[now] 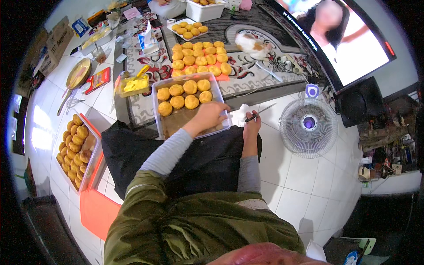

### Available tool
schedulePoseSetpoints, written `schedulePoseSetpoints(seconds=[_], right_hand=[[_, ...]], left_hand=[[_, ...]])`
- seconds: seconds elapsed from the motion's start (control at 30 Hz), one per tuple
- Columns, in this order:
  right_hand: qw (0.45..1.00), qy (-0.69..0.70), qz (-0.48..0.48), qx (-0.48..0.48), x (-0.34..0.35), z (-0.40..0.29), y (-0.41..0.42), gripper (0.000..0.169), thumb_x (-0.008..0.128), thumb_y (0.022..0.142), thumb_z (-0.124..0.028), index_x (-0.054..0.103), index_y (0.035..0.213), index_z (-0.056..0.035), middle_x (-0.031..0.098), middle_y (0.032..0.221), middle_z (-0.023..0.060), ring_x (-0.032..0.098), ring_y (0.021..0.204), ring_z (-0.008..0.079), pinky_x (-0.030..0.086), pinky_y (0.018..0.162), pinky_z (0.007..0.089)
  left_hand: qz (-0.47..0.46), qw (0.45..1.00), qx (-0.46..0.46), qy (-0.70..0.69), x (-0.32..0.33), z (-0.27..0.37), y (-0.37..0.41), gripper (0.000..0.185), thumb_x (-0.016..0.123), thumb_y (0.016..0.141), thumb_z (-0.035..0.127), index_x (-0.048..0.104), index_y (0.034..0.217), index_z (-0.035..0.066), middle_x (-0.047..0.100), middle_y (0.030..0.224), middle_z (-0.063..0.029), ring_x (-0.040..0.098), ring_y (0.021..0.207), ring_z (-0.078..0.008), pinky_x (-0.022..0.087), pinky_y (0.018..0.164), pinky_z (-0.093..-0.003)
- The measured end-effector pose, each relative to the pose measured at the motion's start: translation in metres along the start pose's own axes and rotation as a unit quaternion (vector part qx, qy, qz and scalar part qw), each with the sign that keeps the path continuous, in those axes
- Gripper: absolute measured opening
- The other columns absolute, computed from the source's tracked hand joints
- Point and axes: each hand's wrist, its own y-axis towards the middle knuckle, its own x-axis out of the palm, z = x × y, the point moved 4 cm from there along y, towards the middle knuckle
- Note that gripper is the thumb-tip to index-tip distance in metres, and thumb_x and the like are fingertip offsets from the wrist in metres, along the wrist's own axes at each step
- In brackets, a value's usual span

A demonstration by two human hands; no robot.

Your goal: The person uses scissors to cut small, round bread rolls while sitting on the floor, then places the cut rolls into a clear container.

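My left hand [211,116] reaches over a clear plastic container [157,121], its fingers by the right rim. Whether those fingers hold anything is hidden. Two rows of round golden pastries, likely cream puffs [177,102], sit in the far part of this container, on a brown base. My right hand [253,126] grips a thin knife [265,108] by its black handle, with the blade pointing away to the right. Beside that hand, just outside the container, is a crumpled white thing [243,112], perhaps tissue or plastic.
More pastries cover an orange mat [223,77] beyond the container. Yellow filling [136,85] stands in a tub at left. A second container of pastries [75,145] lies lower left. A fan [308,127] stands at right; a cat [253,45] lies on the rug. Another person [167,8] sits opposite.
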Motion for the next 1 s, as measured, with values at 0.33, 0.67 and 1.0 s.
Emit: schedulePoseSetpoints(seconds=[0.33,0.67,1.0], right_hand=[[0.992,-0.098,0.017,0.072,0.009,0.006,0.000,0.048,0.071,0.078,-0.007,0.044,0.118,-0.0082,0.062,0.096,0.0106,0.062,0.083,0.0209,0.051,0.074,0.0345],[0.990,-0.134,0.008,0.029,0.005,-0.002,-0.004,0.046,0.072,0.077,-0.009,0.046,0.115,-0.0089,0.062,0.093,0.0076,0.061,0.080,0.0163,0.048,0.064,0.0281],[0.990,-0.135,-0.003,0.039,0.015,-0.003,-0.011,0.048,0.073,0.078,-0.009,0.045,0.117,-0.0080,0.060,0.087,0.0067,0.059,0.073,0.0144,0.048,0.059,0.0265]], left_hand=[[0.188,0.954,-0.228,0.055,-0.197,-0.062,-0.174,0.019,0.059,0.087,0.019,0.063,0.083,0.001,0.062,0.080,-0.0156,0.061,0.076,-0.0316,0.048,0.067,-0.0391],[0.100,0.813,-0.411,0.400,-0.353,-0.143,-0.397,0.036,0.051,0.091,0.023,0.048,0.122,0.004,0.055,0.120,-0.0190,0.050,0.113,-0.0353,0.041,0.092,-0.0436],[-0.030,0.799,-0.525,0.293,-0.335,-0.180,-0.449,0.048,0.062,0.082,0.026,0.050,0.123,0.004,0.053,0.122,-0.0184,0.050,0.112,-0.0367,0.042,0.093,-0.0439]])
